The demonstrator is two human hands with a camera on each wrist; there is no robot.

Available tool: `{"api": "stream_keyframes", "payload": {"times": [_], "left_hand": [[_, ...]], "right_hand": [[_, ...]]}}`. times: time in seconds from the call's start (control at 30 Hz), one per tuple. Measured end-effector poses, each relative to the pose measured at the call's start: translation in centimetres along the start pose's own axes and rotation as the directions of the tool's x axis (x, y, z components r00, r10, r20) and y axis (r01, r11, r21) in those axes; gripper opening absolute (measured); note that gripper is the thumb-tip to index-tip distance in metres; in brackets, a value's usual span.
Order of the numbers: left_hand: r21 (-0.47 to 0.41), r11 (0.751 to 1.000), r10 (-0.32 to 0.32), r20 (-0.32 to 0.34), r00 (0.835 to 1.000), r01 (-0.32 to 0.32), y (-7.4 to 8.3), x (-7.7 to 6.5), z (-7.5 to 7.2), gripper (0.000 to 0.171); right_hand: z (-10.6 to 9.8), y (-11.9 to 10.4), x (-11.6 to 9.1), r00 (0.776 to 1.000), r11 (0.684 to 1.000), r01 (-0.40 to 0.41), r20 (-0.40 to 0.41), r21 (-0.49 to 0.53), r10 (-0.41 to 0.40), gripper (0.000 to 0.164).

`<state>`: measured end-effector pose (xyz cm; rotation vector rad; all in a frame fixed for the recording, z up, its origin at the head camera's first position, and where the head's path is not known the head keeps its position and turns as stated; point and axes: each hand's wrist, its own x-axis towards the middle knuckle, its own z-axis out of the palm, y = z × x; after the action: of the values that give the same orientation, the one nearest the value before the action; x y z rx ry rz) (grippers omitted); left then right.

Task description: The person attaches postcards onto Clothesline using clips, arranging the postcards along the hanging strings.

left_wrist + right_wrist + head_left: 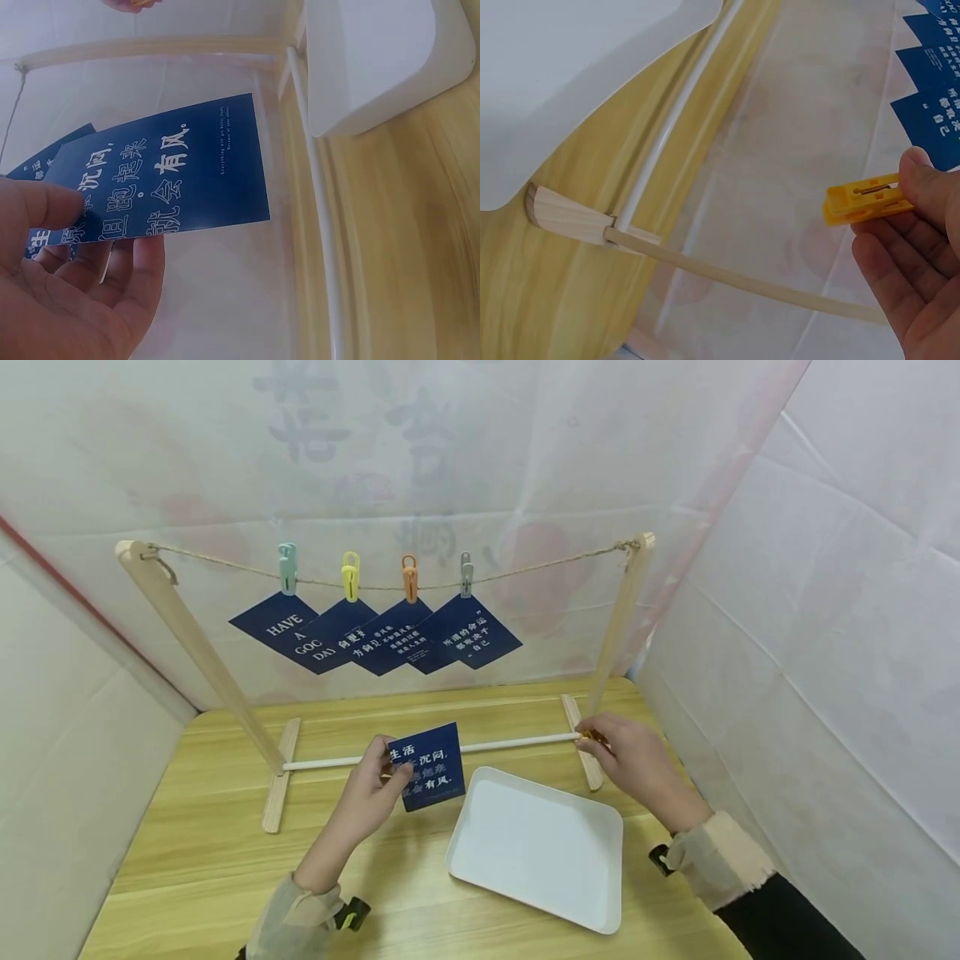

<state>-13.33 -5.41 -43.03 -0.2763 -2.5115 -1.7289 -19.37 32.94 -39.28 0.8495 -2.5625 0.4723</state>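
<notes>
My left hand [372, 789] pinches a dark blue card [438, 766] with white printed characters, the thumb lying on its printed face. In the left wrist view the card [187, 165] fills the middle, its near corner covered by the thumb. Between thumb and fingers, my right hand [633, 764] holds a yellow-orange clothespin [866, 201] near the stand's right foot. Several similar blue cards [483, 639] hang by one corner from a twine line [540, 568], overlapping one another. Green [288, 568], yellow [350, 578], orange [409, 580] and grey clothespins [467, 577] grip them.
A wooden stand with a left post [198, 643] and right post [621, 618] carries the twine; a white rod [517, 744] joins its feet. A white tray [540, 847] lies in front on the wood-grain table [180, 868]. White sheeting [840, 610] surrounds the table on three sides.
</notes>
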Motion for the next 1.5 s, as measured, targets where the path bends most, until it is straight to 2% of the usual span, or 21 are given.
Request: {"api": "stream_keyframes", "payload": {"times": [0.3,0.5,0.6,0.67,0.83,0.9,1.07,1.5], "left_hand": [[-0.007,1.0,0.007,-0.003,1.0,-0.007,0.7,0.7,0.2,0.016],[-0.012,1.0,0.002,0.005,1.0,-0.002,1.2,1.2,0.3,0.017],[-0.013,1.0,0.009,0.007,1.0,-0.008,1.4,1.4,0.4,0.019],[-0.013,1.0,0.003,0.01,1.0,-0.003,2.3,1.4,0.4,0.019],[-0.004,1.0,0.02,0.016,1.0,-0.02,2.4,2.0,0.4,0.018],[0.003,0.999,0.035,0.018,0.999,-0.035,1.6,2.3,0.4,0.017],[0.012,0.999,0.036,0.018,0.999,-0.037,1.8,2.8,0.1,0.015],[0.039,0.997,0.068,0.009,0.998,-0.068,3.6,4.3,0.1,0.017]], "right_hand": [[-1.3,-0.2,2.1,0.994,0.997,0.032,-0.107,0.064,-0.025,0.017],[-2.1,-0.3,3.3,0.989,0.995,0.044,-0.141,0.089,-0.031,0.014],[-2.5,-0.4,3.7,0.989,0.995,0.045,-0.146,0.094,-0.031,0.013],[-2.7,-0.5,4.1,0.988,0.995,0.047,-0.15,0.089,-0.033,0.013],[-3.3,-0.8,4.9,0.986,0.994,0.066,-0.159,0.088,-0.052,0.012],[-3.4,-0.9,5.3,0.985,0.994,0.074,-0.162,0.084,-0.059,0.012],[-4.0,-1.3,6.1,0.983,0.994,0.08,-0.173,0.077,-0.066,0.012],[-5.8,-1.9,8.7,0.99,0.991,0.043,-0.139,0.126,-0.026,0.008]]}}
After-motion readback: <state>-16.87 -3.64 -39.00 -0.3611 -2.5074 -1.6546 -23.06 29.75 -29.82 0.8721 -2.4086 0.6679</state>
